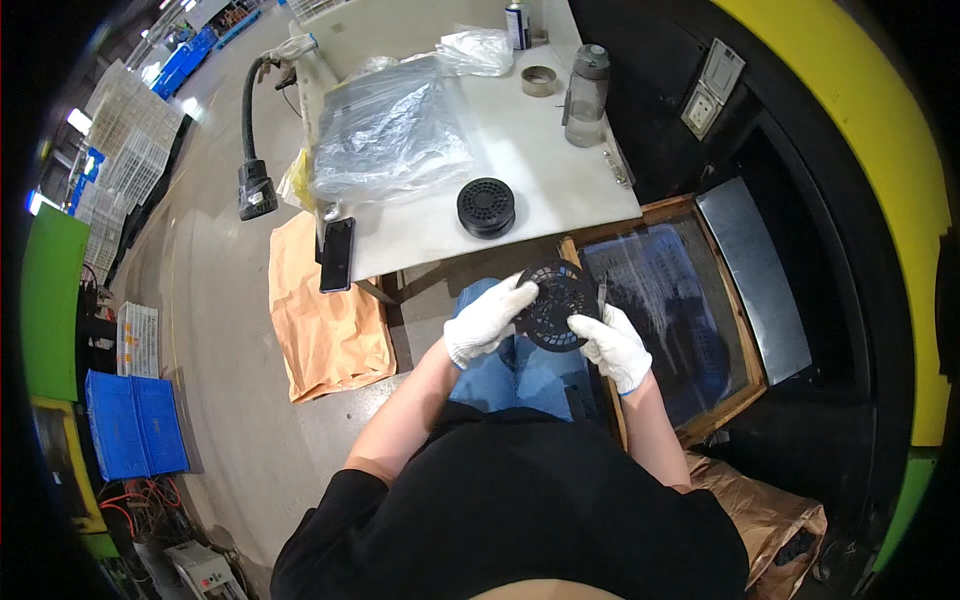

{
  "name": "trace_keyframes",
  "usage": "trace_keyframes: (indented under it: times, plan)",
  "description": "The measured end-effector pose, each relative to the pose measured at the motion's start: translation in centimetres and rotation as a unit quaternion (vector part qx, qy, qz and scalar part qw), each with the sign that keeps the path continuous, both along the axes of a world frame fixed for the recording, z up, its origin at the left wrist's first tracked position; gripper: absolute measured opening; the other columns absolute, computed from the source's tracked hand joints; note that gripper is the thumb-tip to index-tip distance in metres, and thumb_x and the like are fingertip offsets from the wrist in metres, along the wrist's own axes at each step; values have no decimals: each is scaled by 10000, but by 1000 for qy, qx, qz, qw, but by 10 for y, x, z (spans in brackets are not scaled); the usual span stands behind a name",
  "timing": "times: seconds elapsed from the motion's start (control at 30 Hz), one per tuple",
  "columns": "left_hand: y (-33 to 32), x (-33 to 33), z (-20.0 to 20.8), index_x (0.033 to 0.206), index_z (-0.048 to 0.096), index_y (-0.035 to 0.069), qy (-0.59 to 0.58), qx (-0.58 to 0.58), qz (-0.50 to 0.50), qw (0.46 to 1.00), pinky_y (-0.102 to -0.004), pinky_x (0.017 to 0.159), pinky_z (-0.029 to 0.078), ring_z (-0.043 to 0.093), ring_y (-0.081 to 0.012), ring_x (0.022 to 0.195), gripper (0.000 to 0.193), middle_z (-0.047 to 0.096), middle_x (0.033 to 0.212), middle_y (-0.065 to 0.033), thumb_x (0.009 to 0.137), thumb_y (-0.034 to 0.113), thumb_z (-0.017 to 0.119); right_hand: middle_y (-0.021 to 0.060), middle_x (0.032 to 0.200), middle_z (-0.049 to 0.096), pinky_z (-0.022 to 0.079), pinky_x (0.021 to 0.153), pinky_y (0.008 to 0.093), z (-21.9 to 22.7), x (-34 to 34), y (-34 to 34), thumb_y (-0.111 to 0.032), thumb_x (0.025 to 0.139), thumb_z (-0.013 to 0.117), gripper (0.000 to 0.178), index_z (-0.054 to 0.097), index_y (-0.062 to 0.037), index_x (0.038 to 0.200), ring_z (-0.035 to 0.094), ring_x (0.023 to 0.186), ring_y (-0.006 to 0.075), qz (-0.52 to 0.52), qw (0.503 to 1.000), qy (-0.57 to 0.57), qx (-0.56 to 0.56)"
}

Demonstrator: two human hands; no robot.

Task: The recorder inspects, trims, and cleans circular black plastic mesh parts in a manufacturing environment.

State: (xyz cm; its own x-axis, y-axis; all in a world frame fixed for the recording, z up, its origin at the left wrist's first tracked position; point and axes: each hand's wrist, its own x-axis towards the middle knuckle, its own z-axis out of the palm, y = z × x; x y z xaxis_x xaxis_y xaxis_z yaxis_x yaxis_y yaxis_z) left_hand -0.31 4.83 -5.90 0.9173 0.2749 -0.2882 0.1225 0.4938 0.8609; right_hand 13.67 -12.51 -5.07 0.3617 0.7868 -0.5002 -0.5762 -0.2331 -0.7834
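Note:
Above my lap I hold a round black plastic grille (556, 306), pierced with many slots. My left hand (490, 322), in a white knit glove, pinches its left rim. My right hand (614, 348), gloved the same way, has its thumb on the grille's lower right. A slim metallic piece (602, 292) sticks up beside the right fingers; its kind and lower end are hidden. Ahead on the white table (410, 232), a small stack of similar black round grilles (486, 208) stands near the front edge.
A clear plastic bag (390, 130), tape roll (539, 81) and water bottle (587, 95) lie or stand on the table. A phone (337, 255) rests at its left corner. A wood-framed opening (745, 340) is at right; a brown paper sack (325, 320) stands left.

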Motion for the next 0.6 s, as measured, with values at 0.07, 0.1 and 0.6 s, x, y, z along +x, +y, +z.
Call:
trace_keyframes:
  times: [0.07, 0.1, 0.6]
  plan:
    - [-1, 2, 6, 1344, 465, 3, -14, -118, -21, 993, -381, 847, 559, 626, -200, 1051, 458, 611, 1218, -125, 1020, 327, 453, -34, 802, 621, 336, 447, 187, 7, -3, 2, -118, 850, 698, 188, 657, -47, 1019, 439, 514, 14, -31, 993, -97, 55]
    - [-1, 1, 8, 1341, 466, 4, -44, -115, -12, 992, -381, 841, 565, 631, -203, 1042, 455, 611, 1219, -126, 1020, 327, 451, -44, 780, 604, 318, 442, 188, 10, -3, 3, -135, 843, 714, 209, 661, -39, 1021, 424, 509, 7, -54, 985, -146, 68]
    - [-2, -16, 49, 1396, 374, 18, -240, -246, 150, 927, -436, 965, 513, 571, -283, 1173, 464, 529, 1316, -164, 1017, 271, 459, 99, 1192, 561, 499, 837, 268, 33, -14, 20, 131, 711, 675, 339, 714, -90, 965, 634, 853, 178, -171, 778, -559, 230]
